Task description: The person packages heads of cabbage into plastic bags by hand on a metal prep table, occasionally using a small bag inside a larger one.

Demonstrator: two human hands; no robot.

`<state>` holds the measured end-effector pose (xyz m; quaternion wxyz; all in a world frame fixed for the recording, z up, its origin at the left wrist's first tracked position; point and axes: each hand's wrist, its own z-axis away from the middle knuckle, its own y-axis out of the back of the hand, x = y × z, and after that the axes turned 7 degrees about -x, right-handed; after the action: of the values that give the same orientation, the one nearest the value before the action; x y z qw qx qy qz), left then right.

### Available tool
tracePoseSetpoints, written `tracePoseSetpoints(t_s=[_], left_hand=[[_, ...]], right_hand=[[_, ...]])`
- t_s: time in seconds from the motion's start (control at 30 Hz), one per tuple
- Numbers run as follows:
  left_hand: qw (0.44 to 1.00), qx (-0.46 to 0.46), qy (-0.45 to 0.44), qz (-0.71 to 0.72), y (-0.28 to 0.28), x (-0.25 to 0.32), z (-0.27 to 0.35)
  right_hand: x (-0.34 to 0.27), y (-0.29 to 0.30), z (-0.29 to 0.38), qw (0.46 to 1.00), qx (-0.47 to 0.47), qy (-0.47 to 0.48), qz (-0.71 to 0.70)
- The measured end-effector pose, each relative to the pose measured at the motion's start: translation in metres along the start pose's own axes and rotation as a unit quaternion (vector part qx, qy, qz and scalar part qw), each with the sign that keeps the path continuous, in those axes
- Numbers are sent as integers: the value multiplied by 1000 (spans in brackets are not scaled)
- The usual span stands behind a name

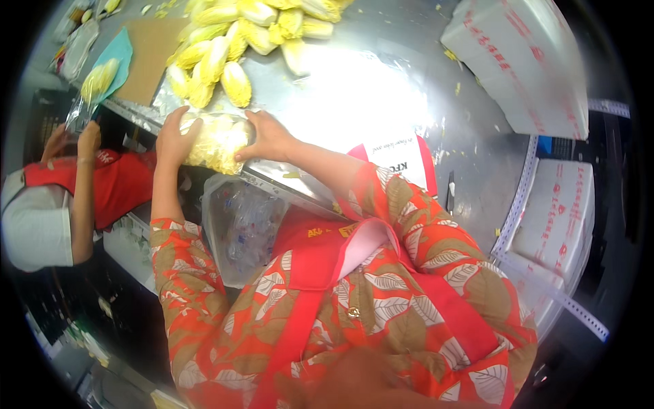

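Observation:
Both my hands hold a clear plastic bag of yellow napa cabbage (217,142) at the near edge of the metal table. My left hand (176,138) grips its left end, and my right hand (270,137) is curled around its right end with the thumb low. Just beyond the bag lies a pile of trimmed napa cabbages (212,59), pale at the base and yellow at the leaf tips. Below the table edge, a translucent bin (245,225) contains crumpled clear plastic bags.
On the left, a co-worker (82,179) handles a bagged cabbage (99,79) near a cardboard sheet (153,51). A red-and-white printed bag (398,156) and a knife (450,193) lie to my right. White printed boxes (521,61) stand farther right, beside a perforated metal rail (516,204).

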<state>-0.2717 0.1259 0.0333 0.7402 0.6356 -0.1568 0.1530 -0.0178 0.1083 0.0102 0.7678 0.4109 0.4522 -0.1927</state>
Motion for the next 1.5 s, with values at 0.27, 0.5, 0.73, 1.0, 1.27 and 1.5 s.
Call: tracePoseSetpoints(t_s=[0.27,0.5,0.73,1.0,1.27,1.5], left_hand=[[971,205,-104,-57,19,34,14],[951,-138,-138,239,-89,197,82],[955,-157,-252,14,-138,263,91],[949,-109,-296,25,-170,257,82],[952,-120,-281,-20,-178,270,72],[949,-110,-264,130,-190,270,72]], right_hand=[[53,66,116,971,117,35,-207],[54,127,318,875,404,-64,-259],[49,45,504,744,217,-139,-617],[28,-72,571,730,244,-243,-590],[34,-12,517,908,164,-247,-294],[41,86,414,966,175,-148,-117]])
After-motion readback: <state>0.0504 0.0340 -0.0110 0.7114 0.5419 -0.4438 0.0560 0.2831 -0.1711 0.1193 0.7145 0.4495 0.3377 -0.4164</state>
